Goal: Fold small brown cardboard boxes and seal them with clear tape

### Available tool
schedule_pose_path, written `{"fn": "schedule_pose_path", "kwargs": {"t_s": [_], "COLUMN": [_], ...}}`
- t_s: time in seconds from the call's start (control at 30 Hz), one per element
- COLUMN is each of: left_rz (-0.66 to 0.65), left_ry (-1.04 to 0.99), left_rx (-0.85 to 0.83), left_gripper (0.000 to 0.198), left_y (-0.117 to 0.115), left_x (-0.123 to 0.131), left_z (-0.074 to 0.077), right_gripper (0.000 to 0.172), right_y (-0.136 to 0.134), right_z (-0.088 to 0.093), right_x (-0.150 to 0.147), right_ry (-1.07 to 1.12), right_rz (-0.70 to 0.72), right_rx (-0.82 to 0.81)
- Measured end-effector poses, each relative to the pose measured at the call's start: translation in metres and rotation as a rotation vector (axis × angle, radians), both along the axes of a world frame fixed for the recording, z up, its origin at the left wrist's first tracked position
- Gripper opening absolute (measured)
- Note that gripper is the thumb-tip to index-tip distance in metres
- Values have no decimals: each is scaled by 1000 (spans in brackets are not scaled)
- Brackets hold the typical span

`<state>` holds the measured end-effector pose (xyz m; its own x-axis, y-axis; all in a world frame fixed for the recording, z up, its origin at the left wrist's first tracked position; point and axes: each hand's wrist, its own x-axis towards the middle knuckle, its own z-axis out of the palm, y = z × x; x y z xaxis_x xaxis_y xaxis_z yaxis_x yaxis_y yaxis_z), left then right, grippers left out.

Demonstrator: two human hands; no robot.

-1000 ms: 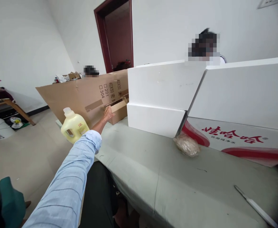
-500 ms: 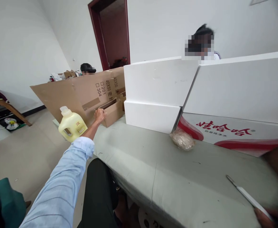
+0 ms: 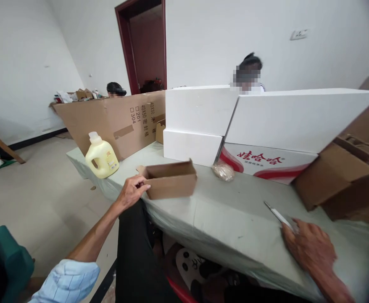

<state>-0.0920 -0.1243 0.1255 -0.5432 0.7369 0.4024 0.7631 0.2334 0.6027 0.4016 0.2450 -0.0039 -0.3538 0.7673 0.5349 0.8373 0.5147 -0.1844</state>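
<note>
The small open cardboard box (image 3: 172,180) sat on the desk (image 3: 222,210) near its front edge, upright, with its open top facing up and a short flap sticking out at its left end. My left hand (image 3: 130,192) was clamped on that left end, thumb and fingers pinching the wall, forearm bare and the blue sleeve pushed back to the elbow. My right hand (image 3: 310,246) lay well apart from it at the right of the desk, palm down, its fingertips over the near end of a slim white-handled knife (image 3: 277,214). The hand was blurred there, and I could not tell whether it gripped the knife or only rested on it. Just behind the box lay a small clear bag (image 3: 223,171) of brownish stuff, touching a red-and-white printed carton (image 3: 260,162). White foam boxes (image 3: 197,110) were stacked above and beside that carton. A yellow jug (image 3: 101,156) with a white cap stood at the desk's far left corner, in front of a large sheet of printed cardboard (image 3: 109,122). Brown cartons (image 3: 338,176) were piled at the right. One person (image 3: 247,73) showed behind the foam boxes, and another person's head (image 3: 115,88) showed above the cardboard sheet.
</note>
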Motion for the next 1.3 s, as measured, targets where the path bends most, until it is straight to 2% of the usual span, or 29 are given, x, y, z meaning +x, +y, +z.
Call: {"fn": "schedule_pose_path", "kwargs": {"t_s": [0.03,0.1,0.17,0.23,0.33,0.47,0.6,0.77,0.9,1.03,1.1,1.2,1.3], "left_rz": [-94,-276,-408,-502,-563,-578,-576,-601,-634,-585,-585,-609,-632], "left_ry": [-6,-17,-19,2,67,226,387,437,332,171,137,111,95], "left_rx": [30,99,143,139,81,56,53,16,81,143,149,171,201], "left_gripper": [25,24,20,14,15,33,35,30,36,61,54,38,34], "left_y": [-2,-3,-4,-6,-10,-16,-20,-16,-11,-10,-8,-2,6], "left_x": [15,40,57,68,81,92,95,96,95,85,78,73,70], "left_z": [-4,-9,-12,-10,-3,6,7,5,2,-6,-13,-20,-21], "right_gripper": [102,91,81,84,99,110,112,128,130,125,127,126,119], "right_y": [-11,-39,-73,-108,-149,-175,-177,-158,-143,-134,-130,-121,-114], "right_z": [10,32,53,71,90,95,88,88,88,85,86,91,94], "right_x": [-7,-22,-38,-53,-70,-82,-84,-86,-95,-104,-112,-125,-135], "right_ry": [71,250,375,394,382,361,381,329,324,405,413,429,440], "right_rz": [40,177,373,581,756,791,772,766,818,806,816,905,965], "right_rx": [2,-76,-260,-386,-435,-396,-407,-486,-572,-588,-611,-699,-808]}}
